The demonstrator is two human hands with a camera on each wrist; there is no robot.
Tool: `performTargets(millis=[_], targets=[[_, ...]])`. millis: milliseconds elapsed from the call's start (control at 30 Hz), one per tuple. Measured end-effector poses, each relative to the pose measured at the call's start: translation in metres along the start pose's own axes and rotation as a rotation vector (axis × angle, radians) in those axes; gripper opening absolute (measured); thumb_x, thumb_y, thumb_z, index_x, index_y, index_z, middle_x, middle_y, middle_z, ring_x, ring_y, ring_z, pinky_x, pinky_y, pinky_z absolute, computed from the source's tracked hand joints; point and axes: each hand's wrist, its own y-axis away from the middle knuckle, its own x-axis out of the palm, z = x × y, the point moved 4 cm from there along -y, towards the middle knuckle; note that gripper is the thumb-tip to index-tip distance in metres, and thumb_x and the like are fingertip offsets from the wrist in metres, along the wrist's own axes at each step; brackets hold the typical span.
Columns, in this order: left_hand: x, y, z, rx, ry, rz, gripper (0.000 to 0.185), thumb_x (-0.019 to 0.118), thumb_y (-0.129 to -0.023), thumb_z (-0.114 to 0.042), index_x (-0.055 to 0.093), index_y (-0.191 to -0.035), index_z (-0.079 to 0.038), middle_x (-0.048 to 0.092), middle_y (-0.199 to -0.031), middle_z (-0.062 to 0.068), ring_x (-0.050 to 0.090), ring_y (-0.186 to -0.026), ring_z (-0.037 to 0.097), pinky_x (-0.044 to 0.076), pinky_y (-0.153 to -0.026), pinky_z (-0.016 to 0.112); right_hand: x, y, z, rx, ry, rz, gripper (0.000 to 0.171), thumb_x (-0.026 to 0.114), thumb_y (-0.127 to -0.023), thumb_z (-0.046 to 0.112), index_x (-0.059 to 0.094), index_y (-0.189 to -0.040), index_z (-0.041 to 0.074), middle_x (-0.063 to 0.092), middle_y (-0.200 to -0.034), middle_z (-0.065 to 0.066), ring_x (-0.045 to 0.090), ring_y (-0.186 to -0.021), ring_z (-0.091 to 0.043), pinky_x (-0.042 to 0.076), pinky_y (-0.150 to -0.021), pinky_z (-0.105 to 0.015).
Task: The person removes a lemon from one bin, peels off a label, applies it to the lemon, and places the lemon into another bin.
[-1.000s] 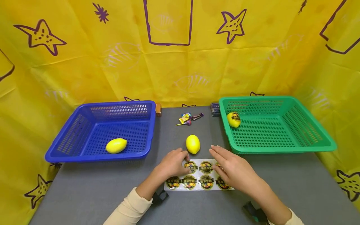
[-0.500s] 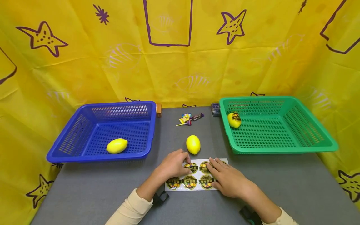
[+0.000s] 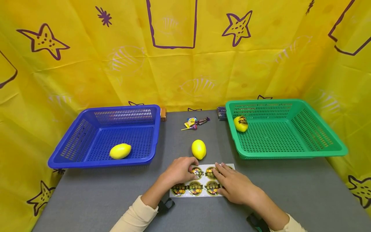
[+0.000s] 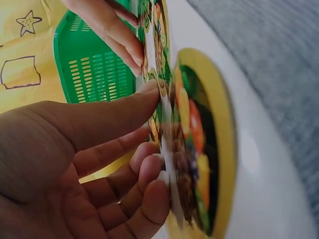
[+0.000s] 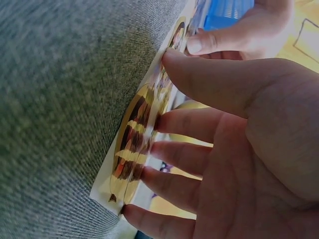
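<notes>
A white sheet of round gold-and-black fruit stickers (image 3: 195,188) lies flat on the table. My left hand (image 3: 180,170) bends over its far left part, thumb and fingertips at a sticker in the back row. In the left wrist view the thumb (image 4: 119,112) touches the sheet, with the curled fingers below it; whether they pinch a sticker I cannot tell. My right hand (image 3: 236,185) rests on the sheet's right part, fingers spread and fairly straight, covering some stickers. The right wrist view has its fingertips along the sheet. Just beyond the sheet sits a yellow lemon (image 3: 198,149).
At the left stands a blue basket (image 3: 99,163) with one lemon (image 3: 120,151) in it. A green basket (image 3: 292,154) at the right holds a lemon bearing a sticker (image 3: 241,124). Wrapped candies (image 3: 191,123) and two small boxes lie near the yellow curtain (image 3: 179,64).
My right hand has come down onto the sheet and shifted slightly left. The left hand has drawn back a little toward me, still at the same sticker. Lemons and baskets have not moved.
</notes>
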Motion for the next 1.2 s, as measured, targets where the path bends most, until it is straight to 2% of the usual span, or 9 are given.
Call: performTargets(millis=[233,400,467,600,733,867,1033,1133,1200], targets=[[-0.001,0.0,0.0,0.032,-0.015,-0.027,0.026,0.089,-0.075,-0.021,0.073,-0.094,-0.017,0.057,-0.086,-0.001,0.053,-0.078,0.013,0.044,-0.07,0.032,0.0,0.0,0.0,0.007,0.005,-0.006,0.062,0.069,-0.094,0.026,0.049,-0.143,-0.006,0.04,-0.151,-0.026,0.039,-0.138,-0.045,0.036,-0.108,-0.055],[-0.003,-0.002,0.004,-0.003,0.005,-0.047,0.039,0.09,-0.074,-0.022,0.071,-0.106,-0.012,0.057,-0.096,0.002,0.056,-0.089,0.017,0.047,-0.079,0.037,0.0,0.0,0.0,0.006,0.014,-0.011,0.062,0.069,-0.094,0.025,0.049,-0.143,-0.007,0.04,-0.151,-0.027,0.039,-0.137,-0.045,0.036,-0.108,-0.055],[-0.005,-0.003,0.006,-0.012,0.019,-0.063,0.04,0.09,-0.073,-0.021,0.07,-0.106,-0.01,0.056,-0.095,0.003,0.055,-0.087,0.018,0.047,-0.079,0.038,-0.001,-0.001,0.0,0.006,0.015,-0.012,0.061,0.069,-0.094,0.024,0.049,-0.143,-0.007,0.04,-0.151,-0.027,0.039,-0.137,-0.045,0.036,-0.108,-0.055],[-0.005,-0.003,0.008,-0.002,0.019,-0.072,0.03,0.089,-0.074,-0.019,0.071,-0.097,-0.012,0.055,-0.09,0.002,0.054,-0.083,0.017,0.046,-0.076,0.037,-0.001,-0.001,-0.001,0.005,0.02,-0.015,0.061,0.07,-0.094,0.025,0.049,-0.143,-0.006,0.041,-0.151,-0.027,0.039,-0.137,-0.045,0.036,-0.108,-0.055],[-0.003,-0.002,0.006,0.003,0.007,-0.064,0.028,0.088,-0.075,-0.026,0.07,-0.093,-0.014,0.054,-0.089,0.0,0.053,-0.079,0.015,0.046,-0.073,0.035,0.0,-0.001,-0.001,0.005,0.02,-0.016,0.061,0.07,-0.094,0.024,0.05,-0.143,-0.006,0.041,-0.151,-0.027,0.04,-0.137,-0.045,0.037,-0.108,-0.055],[-0.001,-0.001,0.004,-0.011,-0.031,-0.078,0.033,0.09,-0.072,-0.033,0.069,-0.092,-0.016,0.053,-0.088,-0.002,0.052,-0.075,0.015,0.045,-0.069,0.033,0.001,-0.001,0.0,0.002,0.02,-0.022,0.061,0.07,-0.094,0.023,0.05,-0.142,-0.007,0.042,-0.15,-0.027,0.041,-0.136,-0.045,0.037,-0.107,-0.055],[0.001,-0.001,-0.002,0.024,-0.078,-0.093,0.025,0.089,-0.074,-0.028,0.07,-0.085,-0.017,0.054,-0.084,-0.004,0.054,-0.072,0.013,0.046,-0.066,0.032,0.0,-0.002,0.0,-0.015,0.039,-0.04,0.06,0.071,-0.093,0.024,0.051,-0.141,-0.008,0.043,-0.148,-0.027,0.042,-0.135,-0.046,0.038,-0.107,-0.055],[0.002,-0.002,-0.002,0.039,-0.022,-0.076,0.023,0.088,-0.076,-0.024,0.068,-0.084,-0.017,0.057,-0.08,-0.005,0.053,-0.07,0.01,0.046,-0.066,0.031,0.0,-0.002,0.001,-0.021,0.048,-0.044,0.061,0.071,-0.093,0.025,0.052,-0.14,-0.008,0.044,-0.148,-0.028,0.042,-0.134,-0.046,0.038,-0.106,-0.054],[0.0,-0.002,0.0,0.039,0.079,-0.065,0.024,0.087,-0.076,-0.02,0.066,-0.085,-0.017,0.058,-0.077,-0.006,0.052,-0.068,0.009,0.045,-0.064,0.029,0.0,-0.002,0.001,-0.02,0.045,-0.042,0.061,0.071,-0.093,0.025,0.052,-0.14,-0.008,0.044,-0.148,-0.028,0.042,-0.135,-0.046,0.038,-0.106,-0.055]])
